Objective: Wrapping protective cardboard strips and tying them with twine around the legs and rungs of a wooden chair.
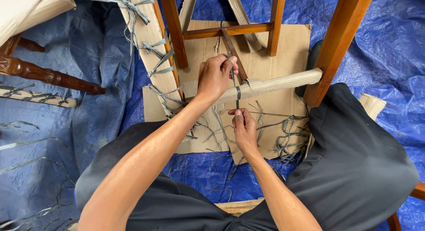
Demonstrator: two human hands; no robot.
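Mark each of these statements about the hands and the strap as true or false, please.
1. The left hand pinches the grey strap above the wrapped rail. True.
2. The right hand is empty. False: its grip is on the strap's lower end.
3. The floor cover is red. False: it is a blue sheet.
4. Cardboard lies under the wooden frame. True.
5. The strap hangs loose. False: it runs straight between both hands.

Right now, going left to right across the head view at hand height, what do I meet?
Dark carved chair leg → strap-wrapped cardboard rail → left hand → grey strap → cardboard-wrapped rung → bare wooden leg.
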